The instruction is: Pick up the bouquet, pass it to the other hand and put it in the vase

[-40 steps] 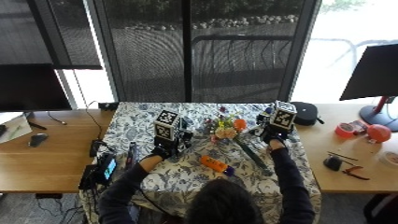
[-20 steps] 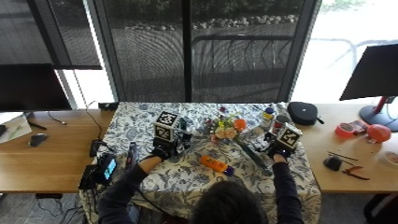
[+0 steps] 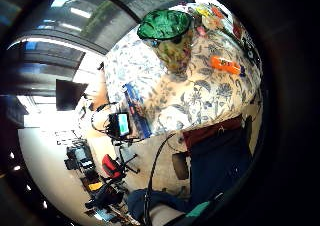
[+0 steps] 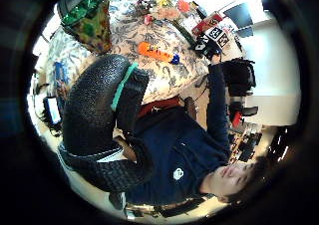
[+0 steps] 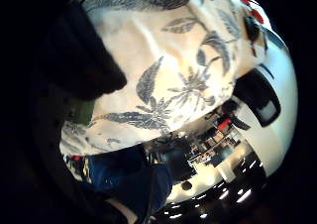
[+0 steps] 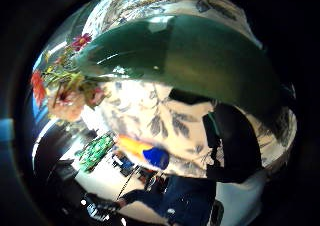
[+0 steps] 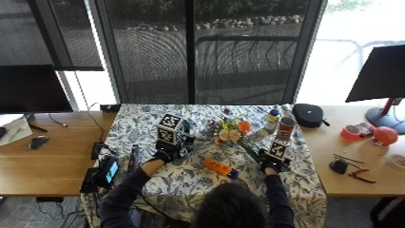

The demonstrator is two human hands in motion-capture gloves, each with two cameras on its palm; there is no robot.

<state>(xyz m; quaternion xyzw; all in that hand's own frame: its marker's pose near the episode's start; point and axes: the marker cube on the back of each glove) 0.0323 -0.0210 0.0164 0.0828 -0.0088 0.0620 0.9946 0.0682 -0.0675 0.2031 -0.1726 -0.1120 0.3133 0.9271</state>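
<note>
Centre of frame: bouquet (image 7: 231, 131) lying on the tablecloth (image 7: 190, 180), stem toward the right hand (image 7: 273, 164), whose finger state cannot be told. Left hand (image 7: 162, 155), fingers curled and empty, rests beside the vase (image 3: 170, 36).

No readable text, brand, number or sign anywhere, red can (image 7: 286, 128) right of centre in the outside view perhaps carries lettering but too small to make out, lit phone screen (image 7: 108, 172) at lower left likewise illegible
</note>
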